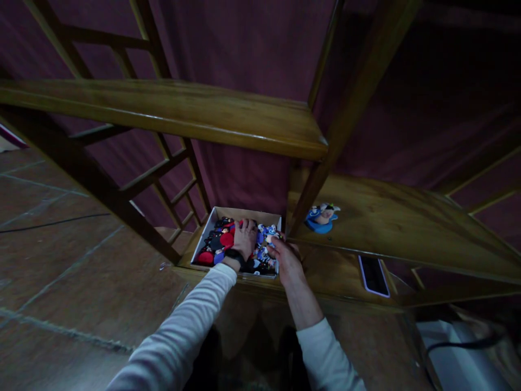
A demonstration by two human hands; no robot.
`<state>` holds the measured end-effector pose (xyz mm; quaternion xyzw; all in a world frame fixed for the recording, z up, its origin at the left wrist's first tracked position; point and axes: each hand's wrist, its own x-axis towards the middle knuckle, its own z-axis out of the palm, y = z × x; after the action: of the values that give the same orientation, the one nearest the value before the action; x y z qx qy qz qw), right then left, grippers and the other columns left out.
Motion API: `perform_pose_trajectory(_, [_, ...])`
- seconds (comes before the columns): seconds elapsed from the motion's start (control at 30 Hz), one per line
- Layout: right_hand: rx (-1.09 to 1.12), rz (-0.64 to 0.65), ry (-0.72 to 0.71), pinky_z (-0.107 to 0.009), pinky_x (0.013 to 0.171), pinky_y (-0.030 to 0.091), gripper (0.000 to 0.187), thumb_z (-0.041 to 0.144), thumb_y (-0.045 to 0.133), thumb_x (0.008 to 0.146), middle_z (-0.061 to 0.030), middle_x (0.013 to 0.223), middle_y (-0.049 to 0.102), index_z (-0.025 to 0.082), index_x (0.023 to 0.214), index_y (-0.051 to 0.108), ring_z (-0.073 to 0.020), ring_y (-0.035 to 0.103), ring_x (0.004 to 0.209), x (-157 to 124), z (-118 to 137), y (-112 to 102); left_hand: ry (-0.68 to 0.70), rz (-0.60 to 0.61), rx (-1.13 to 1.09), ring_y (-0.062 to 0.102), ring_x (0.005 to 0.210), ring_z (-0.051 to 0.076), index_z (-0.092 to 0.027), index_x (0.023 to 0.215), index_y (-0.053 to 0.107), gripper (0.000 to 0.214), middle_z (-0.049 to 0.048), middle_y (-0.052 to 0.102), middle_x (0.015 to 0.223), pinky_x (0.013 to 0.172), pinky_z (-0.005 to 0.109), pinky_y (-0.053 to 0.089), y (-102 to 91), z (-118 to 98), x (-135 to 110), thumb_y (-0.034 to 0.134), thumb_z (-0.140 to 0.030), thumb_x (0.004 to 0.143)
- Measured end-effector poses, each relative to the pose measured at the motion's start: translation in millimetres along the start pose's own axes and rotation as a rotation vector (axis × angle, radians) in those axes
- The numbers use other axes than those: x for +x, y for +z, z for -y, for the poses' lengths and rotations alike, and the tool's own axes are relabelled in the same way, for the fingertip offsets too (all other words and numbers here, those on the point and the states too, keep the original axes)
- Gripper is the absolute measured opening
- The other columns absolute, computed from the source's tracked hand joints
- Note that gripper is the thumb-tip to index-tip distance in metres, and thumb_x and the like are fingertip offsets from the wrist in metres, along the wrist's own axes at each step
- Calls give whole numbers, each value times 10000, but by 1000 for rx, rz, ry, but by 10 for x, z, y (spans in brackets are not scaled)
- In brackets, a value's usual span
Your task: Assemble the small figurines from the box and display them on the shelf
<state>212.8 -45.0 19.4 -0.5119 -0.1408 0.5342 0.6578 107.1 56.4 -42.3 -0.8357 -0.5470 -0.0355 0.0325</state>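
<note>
A shallow cardboard box (211, 220) sits on a low wooden shelf and holds several small toy figures (220, 239) in red, blue and black. My left hand (245, 237) reaches into the box, palm down, its fingers curled over the figures. A dark watch is on that wrist. My right hand (285, 259) is at the box's right edge, its fingers pinched on a small blue and white figure (272, 237). Both arms wear white sleeves.
A blue and white figure (322, 217) lies alone on the higher wooden shelf (407, 228) to the right. A phone (373, 275) lies flat on the low shelf. Slanted wooden posts and an upper shelf (171, 108) frame the box. Tiled floor lies left.
</note>
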Motion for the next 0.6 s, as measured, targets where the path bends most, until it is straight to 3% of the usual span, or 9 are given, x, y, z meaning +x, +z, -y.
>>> perform_pose_trajectory(0.1, [27,-13,10,-272,645,506,269,244,743,506,-29,777,703,174,752,660,-174,647,758,-9,10,4,62,53,48,297,1226,326,-208,1086,630,372,140,505,1211,1013,559,102,-1,-32,118,455,-134,767])
perform_pose_trajectory(0.23, [51,-8,-1,-287,657,501,223,229,745,498,-22,728,700,173,689,644,-177,650,751,-16,17,7,63,121,7,384,1149,312,-216,993,666,352,150,539,1146,951,541,221,-24,-25,278,422,-101,767])
perform_pose_trajectory(0.33, [34,0,-8,-292,641,495,205,241,736,527,-19,701,697,178,702,647,-182,658,724,-12,2,1,94,101,-31,431,1102,284,-206,955,670,351,149,563,1082,932,488,268,-65,-28,334,397,-72,779])
perform_pose_trajectory(0.5, [17,32,-34,-280,621,484,220,259,732,546,-29,737,708,183,736,652,-188,661,726,-1,-31,-19,359,-5,-41,460,1082,226,-175,908,644,280,125,604,1010,1015,399,216,-195,-4,208,423,-58,782])
perform_pose_trajectory(0.6, [-17,30,1,-268,593,468,272,289,735,547,-45,783,712,172,778,652,-197,665,729,-4,-35,-36,334,-42,-187,468,1112,222,-169,895,616,208,114,634,966,1042,398,203,-313,15,-10,468,-85,775])
